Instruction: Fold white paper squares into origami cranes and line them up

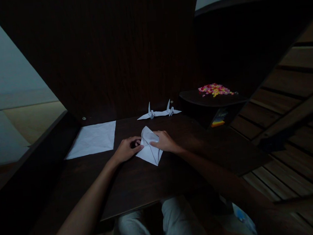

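Note:
A partly folded sheet of white origami paper [153,155] lies on the dark desk between my hands, one corner toward me and an upper flap raised. My left hand [127,148] grips its left edge, thumb on top and fingers curled at the side. On the right edge, my right hand [164,141] pinches the paper with its thumb pressed on the upper layer. Just beyond stand two folded white paper cranes, a left one [151,114] and a right one [170,111], side by side against the back panel.
Left of my hands lies a flat white sheet of paper [92,139] with faint creases. At the right, a small rounded shelf [191,99] bears a pile of pink, red and yellow bits [215,89]. A raised side board [28,154] bounds the desk on the left.

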`<state>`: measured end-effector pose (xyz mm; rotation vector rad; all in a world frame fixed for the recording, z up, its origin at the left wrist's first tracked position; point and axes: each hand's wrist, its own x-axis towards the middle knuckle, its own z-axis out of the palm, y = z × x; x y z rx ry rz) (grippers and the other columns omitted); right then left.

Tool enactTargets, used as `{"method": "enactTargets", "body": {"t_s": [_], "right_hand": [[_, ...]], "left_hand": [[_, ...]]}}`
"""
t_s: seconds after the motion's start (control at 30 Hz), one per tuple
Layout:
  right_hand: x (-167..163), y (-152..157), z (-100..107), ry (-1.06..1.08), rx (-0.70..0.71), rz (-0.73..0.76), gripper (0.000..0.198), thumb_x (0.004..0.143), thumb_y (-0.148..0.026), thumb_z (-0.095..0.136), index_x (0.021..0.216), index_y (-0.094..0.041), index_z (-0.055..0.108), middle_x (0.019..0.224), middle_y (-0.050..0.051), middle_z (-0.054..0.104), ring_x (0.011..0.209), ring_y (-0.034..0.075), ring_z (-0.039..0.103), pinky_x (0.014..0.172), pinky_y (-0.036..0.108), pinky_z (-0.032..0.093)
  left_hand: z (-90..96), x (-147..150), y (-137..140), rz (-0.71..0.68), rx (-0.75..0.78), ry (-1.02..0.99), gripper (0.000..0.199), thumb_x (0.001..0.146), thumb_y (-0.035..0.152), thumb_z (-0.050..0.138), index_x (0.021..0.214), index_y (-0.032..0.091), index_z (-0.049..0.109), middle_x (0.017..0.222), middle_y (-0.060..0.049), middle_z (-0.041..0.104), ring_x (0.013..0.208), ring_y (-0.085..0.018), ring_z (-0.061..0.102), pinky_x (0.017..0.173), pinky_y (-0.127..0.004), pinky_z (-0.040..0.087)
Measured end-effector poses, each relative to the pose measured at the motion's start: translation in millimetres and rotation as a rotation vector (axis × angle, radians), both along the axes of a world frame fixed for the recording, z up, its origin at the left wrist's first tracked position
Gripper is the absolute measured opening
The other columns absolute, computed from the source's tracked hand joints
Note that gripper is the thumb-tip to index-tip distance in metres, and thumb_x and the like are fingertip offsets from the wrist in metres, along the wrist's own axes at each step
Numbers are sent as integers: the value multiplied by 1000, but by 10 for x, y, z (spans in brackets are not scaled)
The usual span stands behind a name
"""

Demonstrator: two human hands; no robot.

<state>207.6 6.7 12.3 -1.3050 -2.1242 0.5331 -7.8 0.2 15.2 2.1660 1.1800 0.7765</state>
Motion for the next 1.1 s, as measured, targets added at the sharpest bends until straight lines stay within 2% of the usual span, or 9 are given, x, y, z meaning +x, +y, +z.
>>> {"method": "enactTargets", "body": {"t_s": [0.4, 0.57, 0.73, 0.93, 1.1], "right_hand": [[-21, -22, 26, -12, -24, 11, 27, 67, -22, 69, 93, -15, 67, 89, 6, 70, 79, 18, 62, 70, 25, 45], [-32, -31, 25, -48, 9, 14, 29, 66, -28, 72, 91, -14, 66, 87, 6, 68, 80, 19, 61, 72, 27, 44], [-35, -24, -3, -7, 12, 9, 26, 73, -34, 70, 90, -14, 68, 85, 6, 68, 77, 17, 60, 72, 26, 43], [-31, -21, -18, 107, 82, 58, 18, 73, -33, 72, 73, -15, 68, 74, 3, 66, 72, 15, 56, 67, 24, 41], [-27, -47, 39, 230, 125, 160, 12, 76, -29, 70, 77, -17, 70, 82, 4, 70, 82, 16, 59, 77, 28, 44]], "left_hand": [[-52, 73, -16, 26, 110, 34, 29, 78, 30, 61, 104, 16, 64, 82, -4, 66, 71, -16, 60, 67, -28, 47], [-27, 105, -46, 26, 124, 55, 22, 79, 31, 59, 94, 16, 64, 78, -3, 64, 69, -16, 58, 65, -27, 45], [-16, 127, -67, 24, 132, 71, 15, 79, 31, 59, 81, 16, 60, 72, -1, 60, 66, -15, 55, 62, -26, 42], [-12, 141, -74, -52, 188, 127, 21, 84, 31, 53, 67, 17, 55, 69, -1, 53, 64, -15, 52, 60, -26, 40], [-2, 152, -95, -95, 206, 154, 20, 87, 29, 50, 78, 17, 63, 75, -3, 57, 69, -16, 54, 64, -26, 42]]}}
